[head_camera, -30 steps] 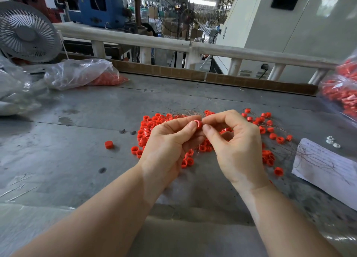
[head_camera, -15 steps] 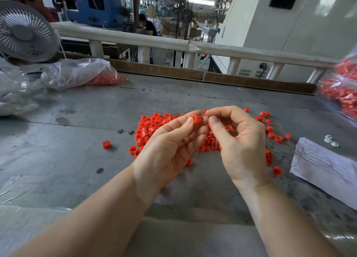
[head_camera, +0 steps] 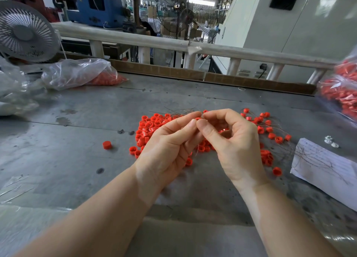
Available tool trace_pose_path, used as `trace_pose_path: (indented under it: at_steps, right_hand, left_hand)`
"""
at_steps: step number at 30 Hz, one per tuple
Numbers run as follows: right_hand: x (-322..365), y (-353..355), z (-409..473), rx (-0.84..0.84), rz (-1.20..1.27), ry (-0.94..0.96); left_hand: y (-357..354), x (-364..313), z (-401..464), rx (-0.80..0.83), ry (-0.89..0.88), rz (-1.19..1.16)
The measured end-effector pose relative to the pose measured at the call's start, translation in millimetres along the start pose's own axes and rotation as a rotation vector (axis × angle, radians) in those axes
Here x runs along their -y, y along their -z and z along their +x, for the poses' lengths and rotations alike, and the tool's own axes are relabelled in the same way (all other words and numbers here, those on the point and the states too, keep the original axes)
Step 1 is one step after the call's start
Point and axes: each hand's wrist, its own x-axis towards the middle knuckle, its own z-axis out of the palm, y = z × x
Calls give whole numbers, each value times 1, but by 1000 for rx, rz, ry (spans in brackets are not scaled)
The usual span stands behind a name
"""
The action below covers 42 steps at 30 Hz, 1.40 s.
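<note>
Above a grey metal table (head_camera: 77,160), my left hand (head_camera: 170,148) pinches a small red plastic cap (head_camera: 198,118) between thumb and forefinger. My right hand (head_camera: 231,140) meets it fingertip to fingertip and pinches a thin wire at the cap; the wire is barely visible there. A pile of red caps (head_camera: 150,127) lies on the table behind my hands. Thin brown wires (head_camera: 179,110) lie across the pile. One red cap (head_camera: 106,145) sits alone to the left.
A clear bag with red caps (head_camera: 81,75) lies at the back left near a white fan (head_camera: 25,32). Another bag of red caps (head_camera: 342,90) is at the right edge. A white paper sheet (head_camera: 328,168) with wires and small white parts (head_camera: 331,141) lies right.
Both hands have lifted slightly and stayed joined at the fingertips. The cap between them is now more hidden by my fingers. The rest of the table looks the same.
</note>
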Motion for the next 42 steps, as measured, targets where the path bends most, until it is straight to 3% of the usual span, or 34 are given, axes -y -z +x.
trace_pose_path:
  at_steps: [20, 27, 42]
  right_hand:
    - [-8, 4, 3, 106, 133, -203]
    - [-7, 6, 4, 212, 215, -305]
    - [-1, 9, 7, 162, 509, -440]
  left_hand:
    - [1, 4, -3, 5, -98, 335]
    - [0, 3, -4, 0, -83, 391]
    - [-3, 3, -7, 45, -58, 399]
